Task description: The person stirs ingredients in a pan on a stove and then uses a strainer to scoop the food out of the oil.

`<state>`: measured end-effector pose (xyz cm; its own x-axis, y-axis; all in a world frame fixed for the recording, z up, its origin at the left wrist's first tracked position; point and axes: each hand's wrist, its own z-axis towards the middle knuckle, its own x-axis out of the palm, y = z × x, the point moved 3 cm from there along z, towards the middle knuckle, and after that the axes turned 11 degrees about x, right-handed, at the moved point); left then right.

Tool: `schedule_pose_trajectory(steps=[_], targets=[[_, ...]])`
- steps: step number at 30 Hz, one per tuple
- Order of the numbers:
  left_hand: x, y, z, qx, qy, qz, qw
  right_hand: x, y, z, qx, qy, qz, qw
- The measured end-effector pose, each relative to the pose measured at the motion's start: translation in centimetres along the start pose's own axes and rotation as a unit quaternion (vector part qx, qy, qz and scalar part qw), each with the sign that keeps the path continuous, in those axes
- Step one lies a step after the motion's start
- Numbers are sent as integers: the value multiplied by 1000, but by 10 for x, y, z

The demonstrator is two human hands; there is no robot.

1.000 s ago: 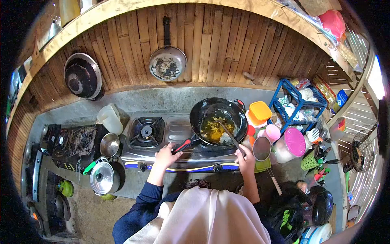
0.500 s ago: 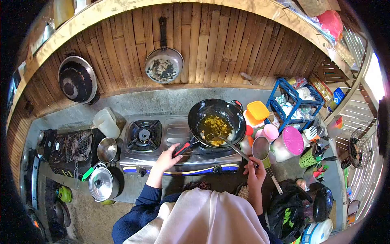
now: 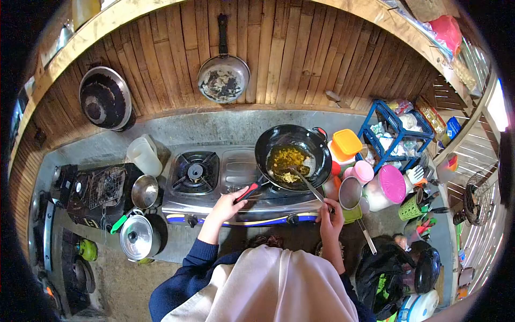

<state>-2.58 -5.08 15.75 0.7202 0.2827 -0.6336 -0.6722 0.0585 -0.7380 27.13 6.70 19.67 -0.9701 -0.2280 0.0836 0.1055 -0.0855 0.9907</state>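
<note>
A black wok (image 3: 266,144) rests on the right burner of the gas stove (image 3: 233,185). Yellowish-brown food (image 3: 289,158) with shiny liquid lies in the bottom of the wok. My left hand (image 3: 230,205) is wrapped round the wok's red and black handle (image 3: 248,192). In my right hand (image 3: 331,217) is the metal handle of a spatula (image 3: 308,184), whose head dips into the food at the wok's near side; the head is partly hidden. Close beyond my right hand lies a strainer (image 3: 351,193) with a long handle.
The left burner (image 3: 195,172) holds nothing. Further left stand a small metal pot (image 3: 145,191) and a lidded pot (image 3: 136,236). Orange container (image 3: 347,142), pink-lidded tub (image 3: 390,183) and blue rack (image 3: 397,126) crowd the right. A black plastic bag (image 3: 375,273) sits near my right elbow.
The spatula head has shifted within the food, which is now gathered differently in the wok. My right hand has moved slightly up. The whole view has shifted a little.
</note>
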Motion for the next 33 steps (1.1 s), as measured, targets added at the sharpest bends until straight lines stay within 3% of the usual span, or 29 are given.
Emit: schedule_pose_trajectory(steps=[5,11,15,17,20,33], targets=[[-5,-12,2,-16,9,0,1000,15,-5,14,0,47,-1,999],[1,-1,2,28,-8,5,1000,28,-12,26,7,94,-68,993],[0,-4,2,7,2,-25,1000,35,-23,28,62,115,-69,989],[0,-4,3,-2,7,-33,999,31,-29,29,-17,99,-143,985],[-1,-3,4,-25,19,-43,999,19,-39,29,42,102,-87,990],[3,9,6,7,20,-104,994,-51,7,2,29,-67,-23,997]])
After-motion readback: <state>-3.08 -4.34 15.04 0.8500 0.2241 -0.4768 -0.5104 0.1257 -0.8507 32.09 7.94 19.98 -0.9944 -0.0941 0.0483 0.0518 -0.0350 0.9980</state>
